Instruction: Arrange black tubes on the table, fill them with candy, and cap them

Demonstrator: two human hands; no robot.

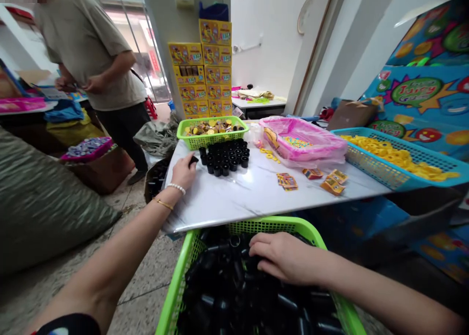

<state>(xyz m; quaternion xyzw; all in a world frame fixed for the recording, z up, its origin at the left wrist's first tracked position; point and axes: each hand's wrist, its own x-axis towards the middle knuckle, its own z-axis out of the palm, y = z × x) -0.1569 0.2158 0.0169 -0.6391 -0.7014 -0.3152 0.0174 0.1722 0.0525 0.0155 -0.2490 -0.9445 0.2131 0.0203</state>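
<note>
At the table's left edge my left hand (pixel 184 172) has its fingers closed on a small black plastic cup (pixel 193 160), partly hidden by the fingers. Right beside it, several black cups (pixel 225 156) stand upright, packed together on the white marbled table (pixel 234 198). My right hand (pixel 286 256) is over a green basket (pixel 172 296) in front of the table. Its fingers are apart and bent down, touching the loose black cups (pixel 234 281) that fill the basket. No cup is seen between those fingers.
Behind the cups sits a green basket (pixel 181 129) of wrapped pieces. A pink basket (pixel 322 144) and a blue basket (pixel 388 171) of yellow parts stand to its right. Small printed packets (pixel 287 181) lie in front. A person (pixel 91 51) stands at left beyond a large sack (pixel 47 212).
</note>
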